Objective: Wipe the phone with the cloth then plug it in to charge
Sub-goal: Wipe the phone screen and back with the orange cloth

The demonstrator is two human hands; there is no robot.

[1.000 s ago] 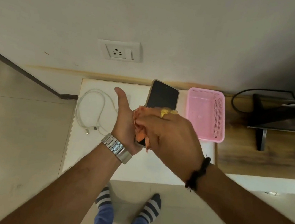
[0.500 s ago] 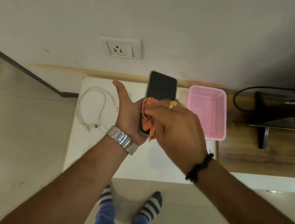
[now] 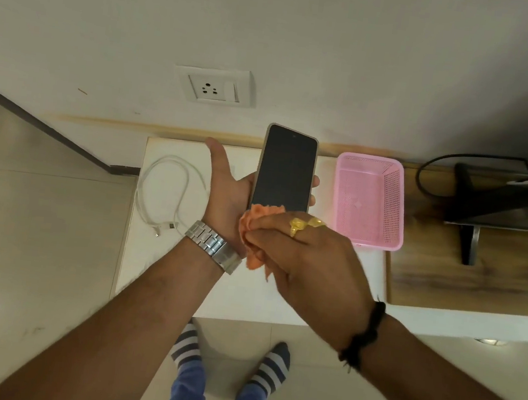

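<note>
A dark-screened phone (image 3: 285, 167) lies face up in my left hand (image 3: 228, 192), whose fingertips curl round its right edge while the thumb sticks out to the left. My right hand (image 3: 302, 257) grips a bunched orange cloth (image 3: 257, 229) and presses it on the phone's lower end. Both hands hover over a white table (image 3: 161, 270). A white charging cable (image 3: 160, 193) lies coiled on the table's left part. A white wall socket (image 3: 215, 85) sits on the wall above.
An empty pink plastic basket (image 3: 370, 201) stands at the table's right side. Further right is a wooden counter (image 3: 445, 282) with a black stand and cable. My striped socks show on the tiled floor below.
My right hand has slid the cloth down the screen toward the phone's lower end, uncovering most of the glass. The left hand has lifted the phone slightly toward the wall.
</note>
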